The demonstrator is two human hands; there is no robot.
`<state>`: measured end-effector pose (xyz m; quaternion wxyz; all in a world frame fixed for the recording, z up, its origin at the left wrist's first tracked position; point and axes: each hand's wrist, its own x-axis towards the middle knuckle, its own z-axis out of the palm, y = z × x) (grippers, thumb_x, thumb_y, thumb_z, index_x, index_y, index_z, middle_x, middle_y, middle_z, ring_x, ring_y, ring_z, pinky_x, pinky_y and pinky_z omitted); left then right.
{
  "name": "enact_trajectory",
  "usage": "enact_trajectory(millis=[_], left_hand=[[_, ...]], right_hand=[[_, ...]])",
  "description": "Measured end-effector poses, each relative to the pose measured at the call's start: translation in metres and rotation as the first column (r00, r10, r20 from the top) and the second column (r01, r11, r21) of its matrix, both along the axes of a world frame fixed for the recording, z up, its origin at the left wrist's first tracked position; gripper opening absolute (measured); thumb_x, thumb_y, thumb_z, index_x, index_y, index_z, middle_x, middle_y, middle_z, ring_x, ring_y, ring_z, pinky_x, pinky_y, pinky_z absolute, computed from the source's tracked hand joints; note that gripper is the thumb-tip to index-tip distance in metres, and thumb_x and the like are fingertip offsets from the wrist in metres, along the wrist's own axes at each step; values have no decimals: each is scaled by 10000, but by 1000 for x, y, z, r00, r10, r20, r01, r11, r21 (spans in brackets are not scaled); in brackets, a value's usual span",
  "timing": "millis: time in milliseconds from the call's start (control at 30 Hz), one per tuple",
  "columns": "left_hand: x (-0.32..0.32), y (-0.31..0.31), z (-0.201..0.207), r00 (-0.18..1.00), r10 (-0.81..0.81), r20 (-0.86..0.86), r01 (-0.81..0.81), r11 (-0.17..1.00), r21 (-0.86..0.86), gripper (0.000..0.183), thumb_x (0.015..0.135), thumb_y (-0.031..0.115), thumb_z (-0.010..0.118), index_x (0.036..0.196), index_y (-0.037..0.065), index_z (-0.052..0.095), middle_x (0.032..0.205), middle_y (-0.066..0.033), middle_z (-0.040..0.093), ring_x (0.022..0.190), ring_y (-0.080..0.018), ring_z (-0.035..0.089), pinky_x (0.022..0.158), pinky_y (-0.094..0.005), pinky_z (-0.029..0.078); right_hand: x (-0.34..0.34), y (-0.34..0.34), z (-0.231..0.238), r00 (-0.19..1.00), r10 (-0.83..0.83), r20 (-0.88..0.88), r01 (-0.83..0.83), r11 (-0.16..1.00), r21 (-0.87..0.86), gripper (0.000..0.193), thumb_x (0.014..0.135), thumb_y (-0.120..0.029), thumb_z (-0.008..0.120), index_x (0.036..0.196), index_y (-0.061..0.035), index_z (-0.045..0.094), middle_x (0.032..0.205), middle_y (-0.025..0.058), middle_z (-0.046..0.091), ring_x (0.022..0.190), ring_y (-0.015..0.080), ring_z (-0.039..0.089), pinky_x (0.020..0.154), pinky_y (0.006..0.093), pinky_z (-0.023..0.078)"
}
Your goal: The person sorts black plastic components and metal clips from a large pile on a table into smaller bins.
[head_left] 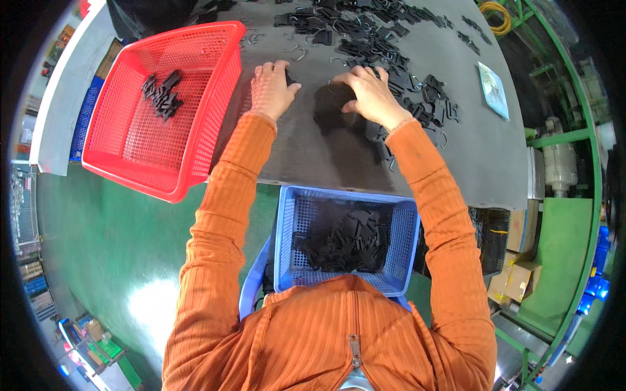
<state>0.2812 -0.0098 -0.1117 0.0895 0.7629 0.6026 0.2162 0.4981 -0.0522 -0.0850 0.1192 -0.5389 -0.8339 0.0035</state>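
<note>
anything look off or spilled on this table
Nothing looks clearly damaged. The red basket appears to jut past the near edge of the table, so it may sit a little precariously. The black parts lie loose in untidy heaps, though that could be normal here.

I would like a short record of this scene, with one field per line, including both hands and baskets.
Left hand: near the red basket, a small black piece at its fingers; grip unclear
Right hand: thumb and fingers curved, beside scattered black pieces; whether it holds anything is unclear
Red basket: on the left, a few black pieces inside
Blue basket: between body and table, many black pieces inside
Also on table: metal hooks, pale blue packet
</note>
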Motion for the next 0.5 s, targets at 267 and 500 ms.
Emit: enact_trajectory(millis=[267, 500], left_hand=[[4, -39, 21, 487, 1, 873, 608, 717, -341, 485, 716, 8, 651, 1191, 22, 555, 1072, -149, 602, 1005, -199, 568, 845, -304, 453], [23, -76, 13, 804, -481, 350, 576, 774, -261, 443, 714, 83, 571, 1148, -2, 580, 1012, -179, 612, 941, -349, 588, 842, -378, 458]], right_hand=[[48, -47, 25, 856, -326, -402, -14, 762, -647, 436, 764, -110, 695, 1168, -10, 565, 763, 43, 638, 653, 131, 547, 605, 287, 428], [26, -102, 11, 941, -172, -290, -10, 845, -534, 503, 739, -136, 687, 1193, -24, 501, 868, 195, 642, 812, 344, 635, 716, 401, 487]])
